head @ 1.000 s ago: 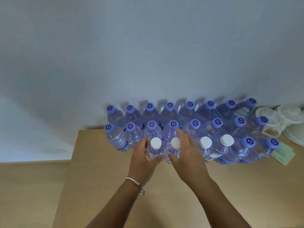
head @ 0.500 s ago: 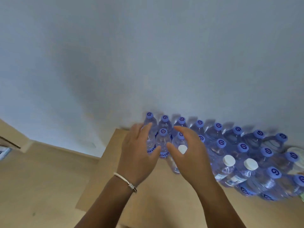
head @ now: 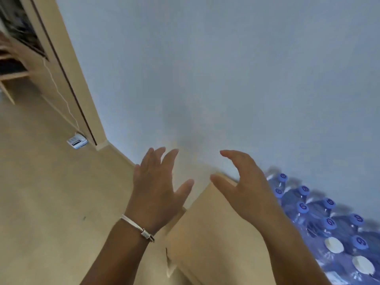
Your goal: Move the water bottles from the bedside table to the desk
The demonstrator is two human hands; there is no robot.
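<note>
Bottles (head: 329, 223) crowding tabletop's (head: 216, 233) right

left hand (head: 157, 194) empty, fingers spread, up off the left edge of the surface (head: 207, 239), bracelet (head: 137, 228) on the wrist | right hand (head: 244, 188) empty too, loosely curved over the surface | water bottles (head: 329, 227) packed along the surface's back right edge by the wall (head: 205, 79), mostly blue caps, couple white ones

A white power strip (head: 77, 142) lies on the tan floor (head: 45, 192) beside a wooden door frame (head: 67, 79), below a pale blue wall (head: 205, 68).
</note>
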